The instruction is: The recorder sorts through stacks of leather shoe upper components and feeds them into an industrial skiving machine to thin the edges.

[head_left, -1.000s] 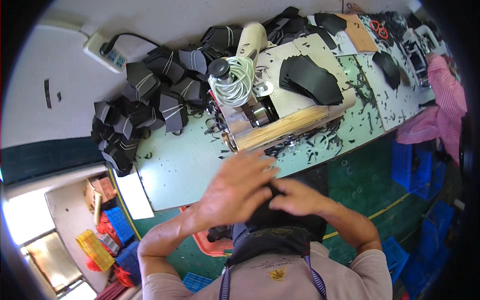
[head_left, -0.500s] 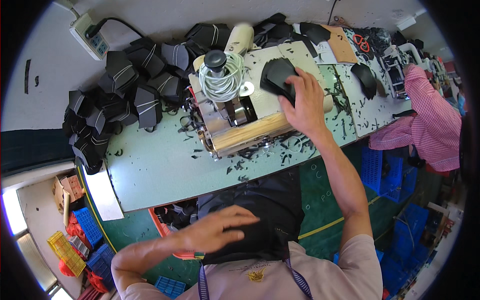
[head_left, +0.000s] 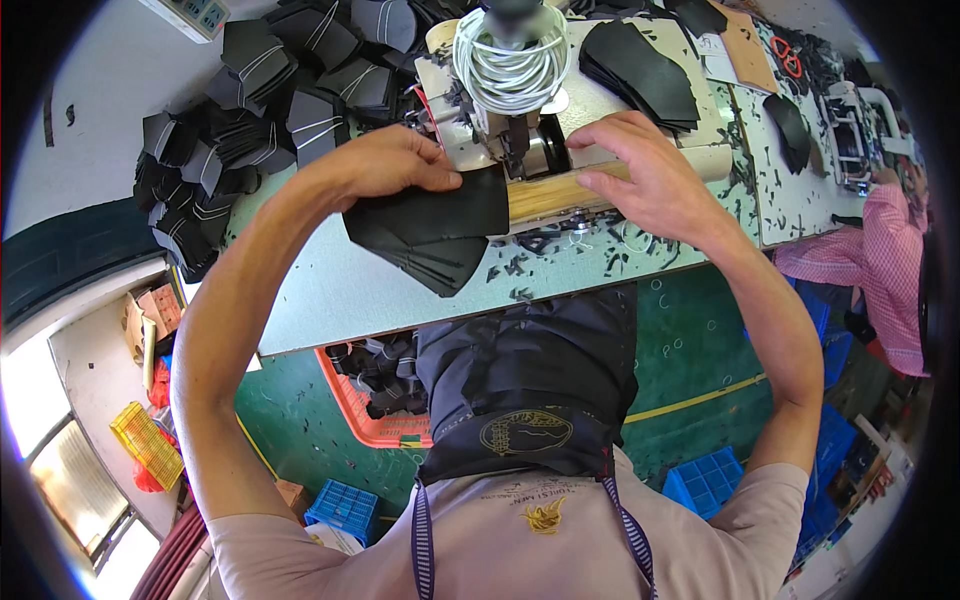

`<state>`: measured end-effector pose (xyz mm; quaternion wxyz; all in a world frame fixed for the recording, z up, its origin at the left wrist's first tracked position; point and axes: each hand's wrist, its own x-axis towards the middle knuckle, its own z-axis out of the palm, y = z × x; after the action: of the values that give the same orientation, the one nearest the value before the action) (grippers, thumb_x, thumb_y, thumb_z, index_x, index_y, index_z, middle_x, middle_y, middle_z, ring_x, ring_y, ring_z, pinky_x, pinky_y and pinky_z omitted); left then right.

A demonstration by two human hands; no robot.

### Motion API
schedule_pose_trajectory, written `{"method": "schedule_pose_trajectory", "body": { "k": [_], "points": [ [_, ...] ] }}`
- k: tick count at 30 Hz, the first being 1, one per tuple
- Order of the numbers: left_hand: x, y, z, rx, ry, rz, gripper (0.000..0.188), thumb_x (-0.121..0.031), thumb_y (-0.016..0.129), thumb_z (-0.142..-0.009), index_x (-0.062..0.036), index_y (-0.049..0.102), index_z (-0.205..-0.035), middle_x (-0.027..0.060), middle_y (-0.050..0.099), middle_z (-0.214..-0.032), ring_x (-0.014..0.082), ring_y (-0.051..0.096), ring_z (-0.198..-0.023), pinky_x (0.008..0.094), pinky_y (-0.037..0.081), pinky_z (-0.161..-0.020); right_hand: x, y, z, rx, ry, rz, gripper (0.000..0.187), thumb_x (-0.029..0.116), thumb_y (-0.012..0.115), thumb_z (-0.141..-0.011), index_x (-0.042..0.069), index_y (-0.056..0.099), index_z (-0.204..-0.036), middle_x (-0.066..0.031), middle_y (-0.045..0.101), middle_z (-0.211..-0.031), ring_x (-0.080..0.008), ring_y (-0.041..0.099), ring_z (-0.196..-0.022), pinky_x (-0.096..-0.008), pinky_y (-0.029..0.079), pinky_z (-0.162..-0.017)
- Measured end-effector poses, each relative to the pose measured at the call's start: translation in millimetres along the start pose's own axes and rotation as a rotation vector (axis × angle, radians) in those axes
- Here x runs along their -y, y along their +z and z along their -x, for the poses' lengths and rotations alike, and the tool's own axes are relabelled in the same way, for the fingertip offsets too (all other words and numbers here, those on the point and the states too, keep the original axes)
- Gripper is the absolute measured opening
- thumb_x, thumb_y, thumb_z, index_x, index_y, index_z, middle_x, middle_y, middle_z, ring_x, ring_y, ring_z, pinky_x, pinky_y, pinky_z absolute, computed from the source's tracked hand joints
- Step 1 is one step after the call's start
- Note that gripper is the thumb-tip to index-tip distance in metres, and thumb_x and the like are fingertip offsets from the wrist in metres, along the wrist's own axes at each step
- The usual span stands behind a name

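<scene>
My left hand [head_left: 395, 165] is at the left front of a bench machine, its thumb on the near edge of a fanned stack of black, flat, leather-like pieces [head_left: 430, 225]. Its fingers are bent, partly hidden behind the thumb. The stack lies partly over the table's front area. My right hand [head_left: 655, 190] hovers at the machine's [head_left: 520, 145] front with thumb and fingers apart, holding nothing that I can see. Between the two hands sit the working head and a wooden front strip [head_left: 555, 200]. Another spread pile of black pieces [head_left: 640, 75] rests on the machine's cream top plate.
Banded bundles of black pieces [head_left: 245, 140] heap up at the back left. Pale tubing [head_left: 512, 65] is coiled atop the machine. Black scraps [head_left: 620, 255] litter the table. A red crate [head_left: 400, 430] stands below, and a person in a pink checked garment [head_left: 880, 270] sits at right.
My left hand has come up from my lap to a fanned black stack by the machine's left. My right hand has left the pile on the top plate, which now lies more spread.
</scene>
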<state>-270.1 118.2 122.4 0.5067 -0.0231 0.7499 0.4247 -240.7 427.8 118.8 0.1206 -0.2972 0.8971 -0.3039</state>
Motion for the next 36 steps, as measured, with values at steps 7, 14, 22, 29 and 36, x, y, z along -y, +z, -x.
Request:
{"method": "schedule_pose_trajectory", "body": {
  "k": [7,14,22,29,36],
  "points": [
    [-15.5,3.8,-7.7,0.056,0.107,-0.030,0.026,-0.016,0.072,-0.088,-0.0005,0.073,-0.109,0.0046,0.072,-0.098,0.0112,0.063,-0.095,0.0253,0.047,-0.087,8.9,7.2,-11.3,-0.110,-0.125,0.207,0.056,0.011,0.077,-0.078,0.003,0.056,-0.129,-0.0144,0.058,-0.124,-0.0339,0.051,-0.119,-0.0427,0.044,-0.102],
    [-21.9,4.6,-9.3,-0.035,-0.084,-0.167,0.024,-0.018,0.075,-0.085,-0.0028,0.075,-0.104,0.0040,0.072,-0.093,0.0109,0.064,-0.083,0.0258,0.049,-0.079,3.0,-19.3,-9.0,0.245,0.138,0.084,0.030,0.006,0.075,-0.078,0.007,0.068,-0.107,-0.0134,0.061,-0.111,-0.0328,0.052,-0.115,-0.0427,0.044,-0.100],
    [-17.2,9.1,-7.7,-0.094,0.083,-0.232,0.024,-0.021,0.077,-0.083,-0.0030,0.076,-0.098,0.0019,0.071,-0.087,0.0104,0.063,-0.082,0.0254,0.047,-0.081,-1.2,2.8,-8.9,-0.022,-0.042,0.072,0.021,0.000,0.072,-0.077,0.001,0.064,-0.096,-0.0154,0.060,-0.112,-0.0338,0.052,-0.115,-0.0443,0.044,-0.096],
    [-36.1,14.3,-12.4,-0.116,0.005,-0.263,0.034,-0.021,0.077,-0.080,-0.0050,0.076,-0.110,0.0096,0.074,-0.101,0.0185,0.067,-0.094,0.0290,0.048,-0.089,0.3,-5.1,-14.0,0.120,-0.055,0.015,0.028,-0.004,0.067,-0.078,0.000,0.061,-0.105,-0.0172,0.056,-0.119,-0.0350,0.049,-0.120,-0.0466,0.042,-0.097],
    [-23.2,3.9,-3.0,-0.110,-0.021,-0.245,0.029,-0.018,0.077,-0.084,-0.0048,0.075,-0.109,0.0039,0.073,-0.095,0.0118,0.063,-0.085,0.0259,0.047,-0.081,8.1,-20.8,-10.2,0.198,0.140,0.009,0.028,-0.003,0.068,-0.079,-0.001,0.061,-0.106,-0.0200,0.053,-0.126,-0.0363,0.047,-0.124,-0.0447,0.043,-0.101]
  ]
}}
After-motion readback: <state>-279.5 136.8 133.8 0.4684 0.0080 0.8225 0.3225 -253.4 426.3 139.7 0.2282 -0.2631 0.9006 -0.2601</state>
